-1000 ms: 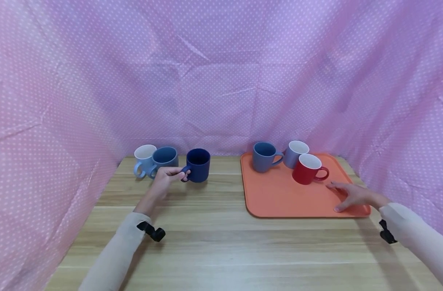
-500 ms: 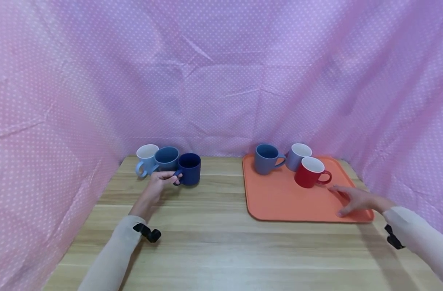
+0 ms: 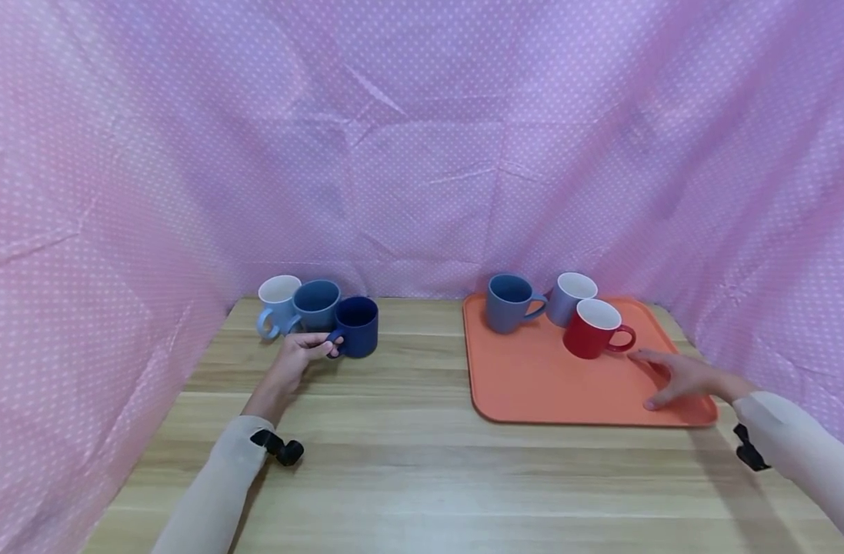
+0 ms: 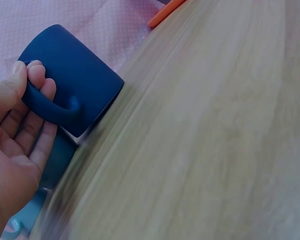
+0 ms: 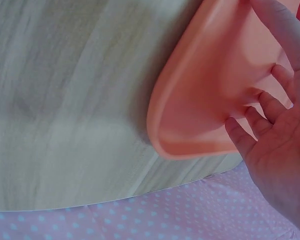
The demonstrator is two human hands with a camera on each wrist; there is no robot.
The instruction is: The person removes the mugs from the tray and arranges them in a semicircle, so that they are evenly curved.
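A navy mug (image 3: 358, 329) stands at the left of the table, its handle turned to my left hand (image 3: 298, 358). In the left wrist view, thumb and fingers pinch that handle (image 4: 52, 107). Right beside it is a grey-blue mug (image 3: 317, 302), then a light blue mug (image 3: 278, 296) with a white inside. My right hand (image 3: 681, 377) is over the right side of the orange tray (image 3: 532, 385), fingers spread and holding nothing; in the right wrist view its fingertips are at the tray's surface. Nearest to it is a red mug (image 3: 588, 335).
A blue-grey mug (image 3: 506, 309) and a lavender mug (image 3: 567, 300) also stand on the tray, behind the red one. The wooden table (image 3: 408, 477) ends at a pink dotted cloth (image 3: 422, 169) behind and at the sides.
My left hand has brought the navy mug leftward and down, up to the grey-blue mug. The right hand keeps its place over the tray; the view has shifted slightly.
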